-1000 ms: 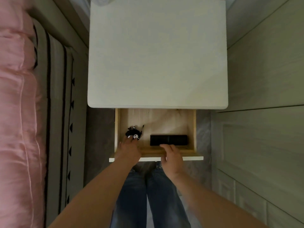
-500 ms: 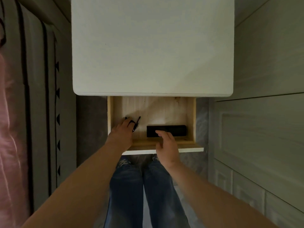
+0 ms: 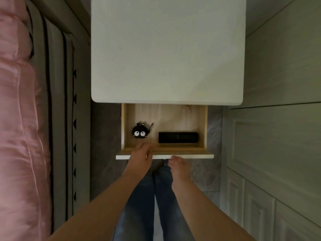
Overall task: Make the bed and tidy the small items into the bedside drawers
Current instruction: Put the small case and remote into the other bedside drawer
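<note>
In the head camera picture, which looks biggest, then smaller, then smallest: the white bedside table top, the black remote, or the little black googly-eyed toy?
1. White bedside table top, by far the biggest, though it is also nearer the camera.
2. Black remote, lying in the open drawer.
3. Googly-eyed toy, smallest, beside the remote in the drawer.

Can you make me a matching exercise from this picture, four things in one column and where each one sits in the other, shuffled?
Things:
1. round black case with cartoon eyes
2. long black rectangular remote
3. left hand
4. pink satin quilt

Places:
A. right half of the open wooden drawer
B. far left of the view, on the bed
C. left half of the drawer
D. on the drawer's white front edge

Pairs: 1-C, 2-A, 3-D, 4-B
</note>
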Demonstrator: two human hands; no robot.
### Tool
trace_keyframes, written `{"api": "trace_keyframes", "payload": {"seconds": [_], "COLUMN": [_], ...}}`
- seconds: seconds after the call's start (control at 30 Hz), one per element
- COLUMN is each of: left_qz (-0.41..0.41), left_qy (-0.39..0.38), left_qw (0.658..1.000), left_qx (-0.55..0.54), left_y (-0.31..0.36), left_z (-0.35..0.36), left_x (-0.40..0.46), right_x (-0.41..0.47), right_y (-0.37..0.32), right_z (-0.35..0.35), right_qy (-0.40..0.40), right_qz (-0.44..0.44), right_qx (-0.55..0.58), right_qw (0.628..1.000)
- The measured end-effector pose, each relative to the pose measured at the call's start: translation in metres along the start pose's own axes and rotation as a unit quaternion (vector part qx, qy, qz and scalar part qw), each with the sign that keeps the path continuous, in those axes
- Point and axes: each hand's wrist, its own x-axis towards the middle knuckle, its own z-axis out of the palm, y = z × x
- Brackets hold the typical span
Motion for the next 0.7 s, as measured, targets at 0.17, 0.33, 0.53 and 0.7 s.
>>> {"api": "trace_keyframes", "payload": {"seconds": [0.17,0.33,0.53,0.7], "left_qz": [-0.098,-0.282,-0.484,-0.491], "left_qy": [0.04,-0.017,0.09,0.1], "left_qw": [0.993,0.959,0.694,0.65], "left_qx": [-0.046,-0.033,-0.526,-0.571], "left_y": [0.01,0.004,0.012,0.032], "left_z": [0.003,0.005,0.002,-0.005], "left_x": [-0.025,-0.032,-0.032,-0.022], "right_x": [0.007,0.002,0.0,-0.004], "right_y": [-0.017,-0.015,-0.011,-0.022], "right_z": [-0.007,-0.01,-0.014,-0.017], "right_qy": [-0.042,-0.041,-0.042,-0.039], "right_qz": [0.097,0.142,0.16,0.173], "right_qx": [0.097,0.171,0.244,0.258], "right_qw": [0.99,0.974,0.956,0.95]}}
